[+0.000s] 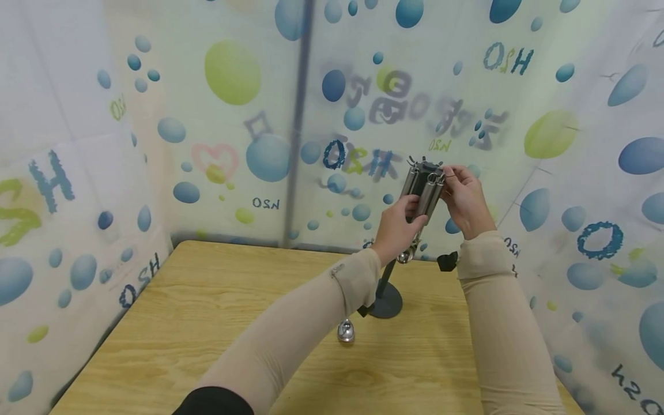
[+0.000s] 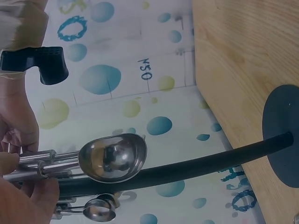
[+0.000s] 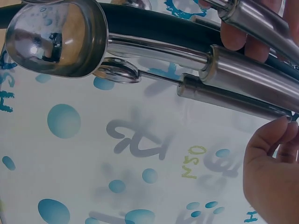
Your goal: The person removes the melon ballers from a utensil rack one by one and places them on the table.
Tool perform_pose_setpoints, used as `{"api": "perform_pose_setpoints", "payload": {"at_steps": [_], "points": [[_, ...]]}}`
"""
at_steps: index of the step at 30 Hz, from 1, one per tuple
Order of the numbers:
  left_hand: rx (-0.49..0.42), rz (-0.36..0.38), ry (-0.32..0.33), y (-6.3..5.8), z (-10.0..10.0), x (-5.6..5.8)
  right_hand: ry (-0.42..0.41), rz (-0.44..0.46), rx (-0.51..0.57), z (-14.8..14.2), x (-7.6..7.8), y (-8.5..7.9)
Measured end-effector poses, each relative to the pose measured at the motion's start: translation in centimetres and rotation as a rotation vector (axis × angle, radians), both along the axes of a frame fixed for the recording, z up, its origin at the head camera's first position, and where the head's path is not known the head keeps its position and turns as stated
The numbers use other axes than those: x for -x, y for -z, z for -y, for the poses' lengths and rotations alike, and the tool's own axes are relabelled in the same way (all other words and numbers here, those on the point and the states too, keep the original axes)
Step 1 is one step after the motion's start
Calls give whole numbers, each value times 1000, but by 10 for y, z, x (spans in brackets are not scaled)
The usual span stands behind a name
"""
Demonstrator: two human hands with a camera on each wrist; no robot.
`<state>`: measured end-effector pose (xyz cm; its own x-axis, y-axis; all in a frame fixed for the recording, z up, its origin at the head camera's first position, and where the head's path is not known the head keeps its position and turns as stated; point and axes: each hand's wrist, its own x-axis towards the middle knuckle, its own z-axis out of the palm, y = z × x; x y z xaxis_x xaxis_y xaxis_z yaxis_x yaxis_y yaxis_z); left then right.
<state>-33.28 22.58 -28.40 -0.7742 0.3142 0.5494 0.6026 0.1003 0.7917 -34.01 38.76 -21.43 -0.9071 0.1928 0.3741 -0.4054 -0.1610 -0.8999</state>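
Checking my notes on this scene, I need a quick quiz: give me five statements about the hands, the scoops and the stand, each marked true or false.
1. A metal scoop lies on the wood-grained table. True.
2. The right hand rests flat on the table. False: it is raised, fingertips at the end of a hanging scoop's handle.
3. The left hand grips among the handles of the hanging scoops. True.
4. The stand has a square white base. False: its base is round and dark.
5. The hanging scoops' bowls are at the top, by the hooks. False: the bowls hang below their handles.
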Motion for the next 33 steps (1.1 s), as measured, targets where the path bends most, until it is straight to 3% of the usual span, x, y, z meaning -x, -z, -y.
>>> {"api": "perform_pose_setpoints", "payload": {"at_steps": [24,33], "points": [[18,-43,29,-6,6,-4,17,11,-9,2,2,0],[15,-51,41,-9,9,-9,-30,11,37,1,1,0]]}}
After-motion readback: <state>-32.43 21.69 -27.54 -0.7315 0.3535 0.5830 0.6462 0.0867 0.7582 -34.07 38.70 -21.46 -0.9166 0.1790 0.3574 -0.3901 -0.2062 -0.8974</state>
